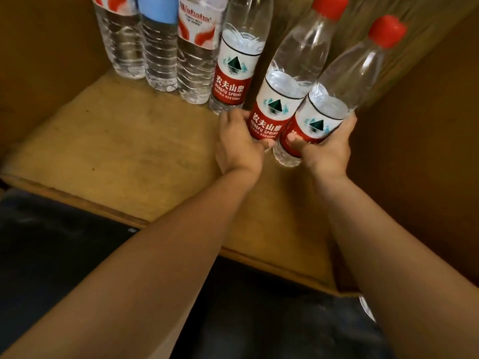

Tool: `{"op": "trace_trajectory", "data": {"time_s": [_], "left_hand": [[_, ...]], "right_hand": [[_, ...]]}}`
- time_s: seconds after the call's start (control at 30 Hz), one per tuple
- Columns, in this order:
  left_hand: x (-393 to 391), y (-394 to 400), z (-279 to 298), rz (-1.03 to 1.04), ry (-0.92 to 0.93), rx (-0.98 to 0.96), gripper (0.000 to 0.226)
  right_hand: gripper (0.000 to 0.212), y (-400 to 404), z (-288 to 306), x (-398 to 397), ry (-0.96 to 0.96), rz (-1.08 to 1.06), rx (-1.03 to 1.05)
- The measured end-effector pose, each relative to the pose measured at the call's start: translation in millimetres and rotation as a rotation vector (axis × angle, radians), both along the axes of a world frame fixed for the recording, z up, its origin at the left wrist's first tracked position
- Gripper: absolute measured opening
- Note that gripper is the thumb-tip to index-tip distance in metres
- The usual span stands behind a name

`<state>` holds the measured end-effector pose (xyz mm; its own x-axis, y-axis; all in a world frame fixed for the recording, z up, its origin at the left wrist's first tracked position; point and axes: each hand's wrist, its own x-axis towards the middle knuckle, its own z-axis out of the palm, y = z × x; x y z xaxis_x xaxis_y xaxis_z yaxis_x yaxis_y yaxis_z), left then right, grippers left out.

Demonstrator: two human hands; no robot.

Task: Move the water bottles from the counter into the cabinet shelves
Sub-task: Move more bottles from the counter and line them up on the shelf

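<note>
Inside the wooden cabinet, over the shelf board (124, 141), my two hands each hold one water bottle low on its body. My left hand (239, 146) is wrapped around the lower part of the middle red-label bottle (285, 99); my fingers curl behind it on the far left side and my thumb (268, 144) lies under the bottom edge of the red label, so the base is hidden in my palm. My right hand (326, 149) is closed on the right red-label bottle (334, 99); my thumb (294, 138) presses across the front of the label's red band, the other fingers reach around the right side, and the clear ribbed base shows below the thumb. Both bottles tilt with their red caps leaning up and to the right, and their labels touch side by side between my hands.

Just left of my left hand, a third red-label bottle (237, 66) stands on the shelf, its base close to my knuckles. Further left along the back wall stand three more bottles in a row: a red-and-white label bottle (198, 47), a blue-label bottle (159, 45) and another red-and-white label bottle (120, 37), all touching or nearly touching their neighbours. The cabinet's right wall (427, 125) is close beside my right hand.
</note>
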<state>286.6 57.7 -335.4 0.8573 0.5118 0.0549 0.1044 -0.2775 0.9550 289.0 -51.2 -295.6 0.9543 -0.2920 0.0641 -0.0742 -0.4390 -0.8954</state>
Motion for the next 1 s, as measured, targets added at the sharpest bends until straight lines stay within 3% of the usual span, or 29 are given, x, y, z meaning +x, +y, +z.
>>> {"op": "trace_trajectory", "data": {"time_s": [0.53, 0.87, 1.0], "left_hand": [[46.8, -4.8, 4.1, 0.183, 0.002, 0.020, 0.054], [47.4, -3.2, 2.4, 0.174, -0.003, 0.040, 0.053], [39.6, 0.3, 0.4, 0.074, -0.006, 0.023, 0.053]], "right_hand": [[0.091, 10.3, 7.6, 50.6, 0.023, 0.036, -0.013], [0.095, 9.2, 6.6, 56.1, 0.039, 0.052, -0.033], [0.089, 9.7, 7.6, 57.1, 0.063, 0.045, -0.013]]}}
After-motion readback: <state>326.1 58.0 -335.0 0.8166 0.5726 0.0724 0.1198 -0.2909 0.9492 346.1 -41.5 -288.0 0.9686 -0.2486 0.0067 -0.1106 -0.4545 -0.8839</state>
